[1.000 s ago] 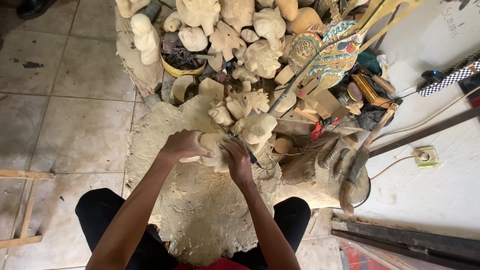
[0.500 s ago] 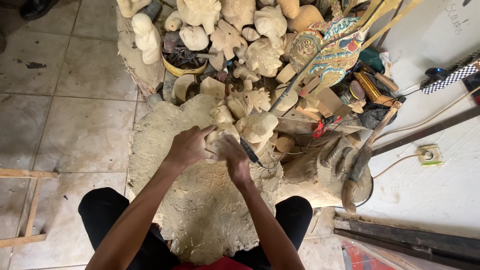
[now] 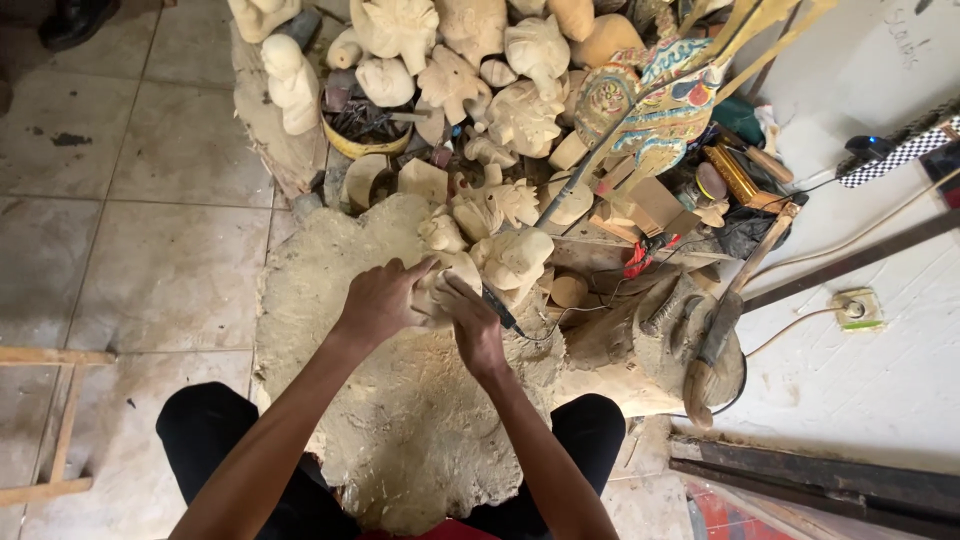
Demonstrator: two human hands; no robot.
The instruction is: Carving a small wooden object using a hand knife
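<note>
I see my left hand (image 3: 378,300) wrapped around a pale wooden carving (image 3: 440,285), steadying it on the dusty work mat (image 3: 330,290) between my knees. My right hand (image 3: 475,325) pinches a dark carving tool (image 3: 500,308) against it. Unfinished wooden figures (image 3: 450,70) are heaped just beyond.

Pale carved wooden figure (image 3: 440,285) on lumpy sawdust-covered work mound's (image 3: 400,440) far edge; heap of unfinished wooden carvings (image 3: 470,70) behind; long wooden mallet (image 3: 722,320) right, probably resting on stump.
</note>
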